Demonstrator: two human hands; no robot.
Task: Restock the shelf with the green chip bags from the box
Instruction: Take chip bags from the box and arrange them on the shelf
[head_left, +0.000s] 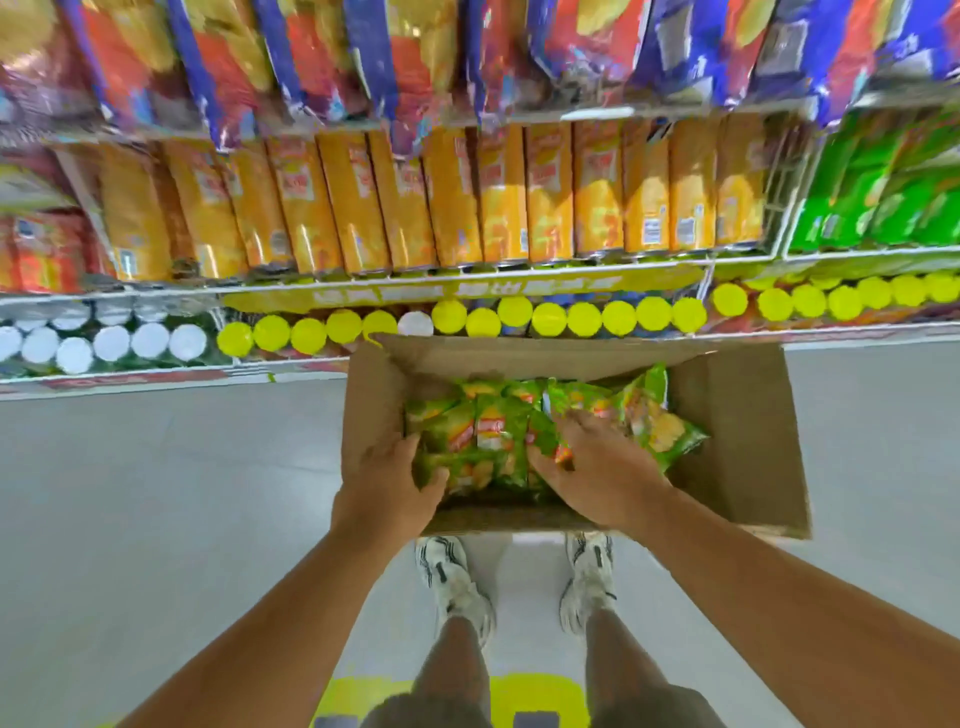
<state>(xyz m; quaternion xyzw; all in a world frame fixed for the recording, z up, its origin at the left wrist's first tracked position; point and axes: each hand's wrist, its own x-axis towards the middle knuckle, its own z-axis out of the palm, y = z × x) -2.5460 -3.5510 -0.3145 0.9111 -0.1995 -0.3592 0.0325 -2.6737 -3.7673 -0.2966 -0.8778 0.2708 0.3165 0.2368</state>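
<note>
Both hands reach into the box, left hand and right hand clutching several bags at once, so some may slip out.

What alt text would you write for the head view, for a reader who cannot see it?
Both hands reach into an open cardboard box on the floor: the left hand and right hand each grip green chip bags. Behind the box stand shelves with yellow-lidded cans, orange bags and, at upper right, green bags.
</note>
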